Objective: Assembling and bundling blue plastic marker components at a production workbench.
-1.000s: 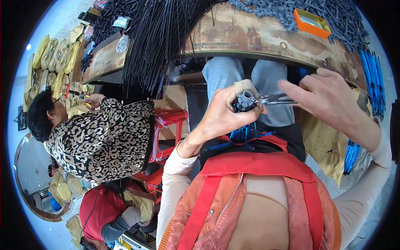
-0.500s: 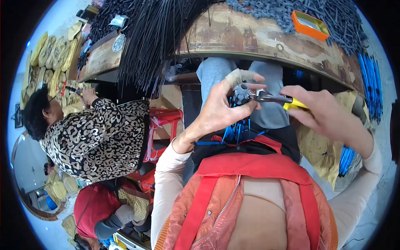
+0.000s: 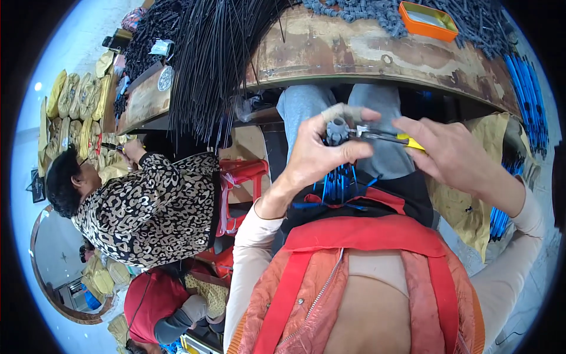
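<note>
My left hand, with tape wrapped around one finger, is closed on a grey notched plastic hub above my lap. Thin blue rods hang below the hub and spread over my lap. From the right, my right hand grips pliers with yellow handles. The jaws of the pliers reach the right side of the hub; whether they pinch a wire there is too small to tell.
Ahead lies a worn wooden table with black rods, grey plastic parts and an orange tray. Bundled blue rods stand at right. At left, a person in a patterned top works near a red stool.
The pliers have shifted slightly left, and my right hand's fingers have come lower around the handles. The left hand still holds the hub. The whole view has moved a little.
</note>
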### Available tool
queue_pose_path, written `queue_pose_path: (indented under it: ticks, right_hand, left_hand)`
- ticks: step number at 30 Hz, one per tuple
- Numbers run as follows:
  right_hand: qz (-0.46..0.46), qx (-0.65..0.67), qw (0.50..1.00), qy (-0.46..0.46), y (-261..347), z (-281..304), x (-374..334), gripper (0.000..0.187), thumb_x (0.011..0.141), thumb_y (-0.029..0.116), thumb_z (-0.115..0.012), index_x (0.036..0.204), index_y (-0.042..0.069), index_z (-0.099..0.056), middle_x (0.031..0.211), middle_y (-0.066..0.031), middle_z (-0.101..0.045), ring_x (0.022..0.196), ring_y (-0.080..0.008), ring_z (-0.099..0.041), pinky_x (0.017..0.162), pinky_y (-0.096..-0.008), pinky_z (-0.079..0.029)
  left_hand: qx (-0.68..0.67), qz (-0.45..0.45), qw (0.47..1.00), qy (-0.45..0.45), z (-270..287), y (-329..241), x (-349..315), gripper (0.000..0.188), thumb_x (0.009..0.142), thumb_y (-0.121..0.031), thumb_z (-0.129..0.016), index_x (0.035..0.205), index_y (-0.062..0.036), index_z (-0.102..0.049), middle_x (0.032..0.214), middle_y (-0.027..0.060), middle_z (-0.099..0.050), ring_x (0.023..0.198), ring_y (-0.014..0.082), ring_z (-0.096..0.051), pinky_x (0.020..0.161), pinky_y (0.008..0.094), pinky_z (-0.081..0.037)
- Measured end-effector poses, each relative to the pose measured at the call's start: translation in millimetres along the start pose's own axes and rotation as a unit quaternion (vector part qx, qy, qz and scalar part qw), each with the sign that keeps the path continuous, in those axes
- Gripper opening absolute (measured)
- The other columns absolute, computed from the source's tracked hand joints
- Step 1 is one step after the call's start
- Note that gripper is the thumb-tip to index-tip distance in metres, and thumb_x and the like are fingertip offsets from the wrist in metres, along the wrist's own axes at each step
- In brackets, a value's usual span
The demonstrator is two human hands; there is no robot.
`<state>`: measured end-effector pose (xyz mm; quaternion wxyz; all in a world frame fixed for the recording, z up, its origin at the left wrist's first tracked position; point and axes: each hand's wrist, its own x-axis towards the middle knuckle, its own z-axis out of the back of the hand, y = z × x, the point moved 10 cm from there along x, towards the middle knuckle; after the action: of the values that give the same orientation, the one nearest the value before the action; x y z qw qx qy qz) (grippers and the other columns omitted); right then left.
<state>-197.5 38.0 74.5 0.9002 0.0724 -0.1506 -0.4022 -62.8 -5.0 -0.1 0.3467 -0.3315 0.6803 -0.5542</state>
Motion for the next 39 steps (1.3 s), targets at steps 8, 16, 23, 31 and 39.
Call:
queue_pose_path:
  ticks: [8,16,23,31,39]
  right_hand:
    - [-0.251,0.392,0.838,0.285,-8.9,-59.4,-21.1,0.051,0.079,0.013,-0.073,0.121,-0.003,-0.047,0.105,-0.0109,-0.059,0.078,-0.0152,-0.057,0.064,-0.0296,-0.046]
    - [-0.278,0.407,0.838,0.236,-21.0,-32.2,-9.4,0.021,0.09,0.01,-0.06,0.102,-0.002,-0.048,0.074,-0.0104,-0.06,0.055,-0.0192,-0.061,0.052,-0.0288,-0.047]
    - [-0.183,0.375,0.893,0.168,-15.3,-44.9,-13.5,0.039,0.082,0.018,-0.068,0.114,0.001,-0.053,0.095,-0.0118,-0.063,0.07,-0.0136,-0.06,0.058,-0.0299,-0.045]
    - [-0.247,0.48,0.792,0.287,-4.0,-73.5,-23.0,0.029,0.099,0.027,-0.054,0.101,-0.002,-0.06,0.08,-0.0081,-0.068,0.068,-0.0137,-0.064,0.061,-0.0307,-0.049]
    - [-0.251,0.498,0.764,0.323,6.0,-48.5,-13.9,0.032,0.102,0.029,-0.05,0.099,-0.002,-0.056,0.082,-0.0096,-0.069,0.074,-0.0158,-0.068,0.063,-0.0241,-0.049]
  left_hand:
    - [-0.021,-0.021,0.998,0.053,-2.5,4.2,-1.6,0.054,0.075,-0.026,-0.085,0.115,0.004,-0.064,0.077,0.0011,-0.063,0.067,0.0072,-0.056,0.061,0.021,-0.045]
    - [-0.033,-0.009,0.995,0.099,-6.1,3.1,0.4,0.041,0.08,-0.014,-0.08,0.117,-0.0038,-0.066,0.092,-0.0025,-0.066,0.08,0.0041,-0.056,0.073,0.0206,-0.047]
    - [0.011,-0.04,0.995,0.09,-4.7,-0.1,0.5,0.051,0.076,-0.025,-0.084,0.113,0.0042,-0.065,0.08,0.0046,-0.065,0.068,0.0083,-0.058,0.06,0.0221,-0.045]
    - [-0.013,-0.003,0.994,0.111,-10.5,-1.0,-5.9,0.029,0.083,-0.016,-0.078,0.106,-0.0027,-0.066,0.079,-0.0009,-0.062,0.066,0.0053,-0.056,0.059,0.0205,-0.045]
    - [-0.008,-0.017,0.994,0.103,-11.0,-3.1,-9.3,0.025,0.084,-0.016,-0.078,0.1,-0.0026,-0.063,0.078,-0.0012,-0.061,0.066,0.0053,-0.055,0.059,0.0211,-0.045]
